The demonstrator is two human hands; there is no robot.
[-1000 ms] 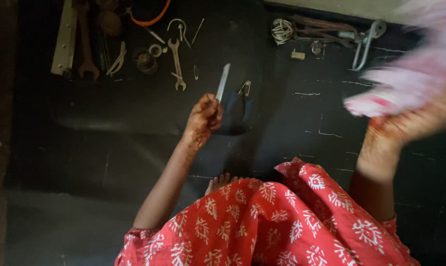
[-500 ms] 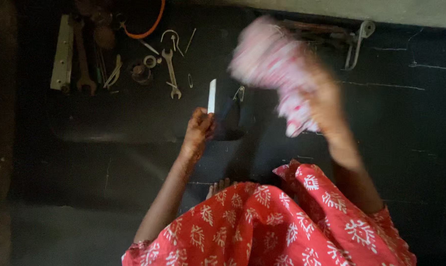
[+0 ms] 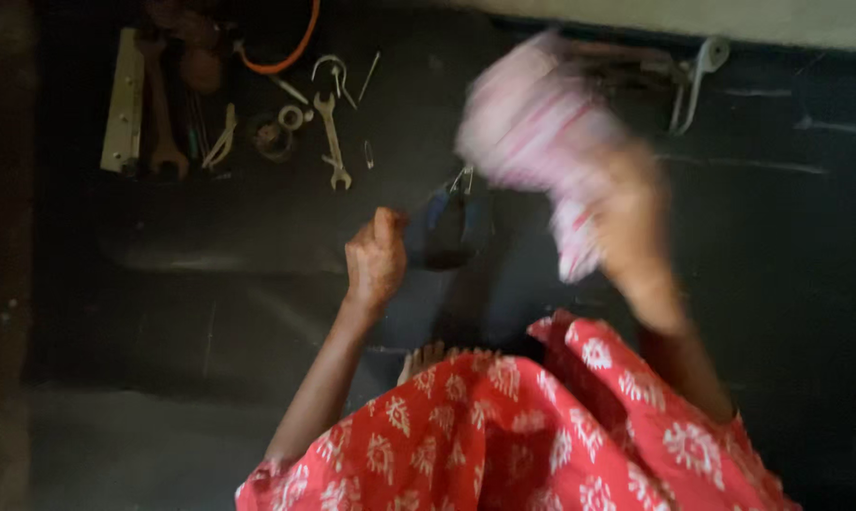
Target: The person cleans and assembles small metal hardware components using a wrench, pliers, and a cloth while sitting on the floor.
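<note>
Fingers gripping soft pink cloth, blurred

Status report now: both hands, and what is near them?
Left hand closed beside dark pliers on floor. Right hand raised, gripping pink cloth, blurred. Wrench beyond.

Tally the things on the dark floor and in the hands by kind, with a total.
Spanners: 2
Pliers by left hand: 1
Pink cloth in right hand: 1
Orange cord: 1
Metal bar: 1
Total: 6
</note>
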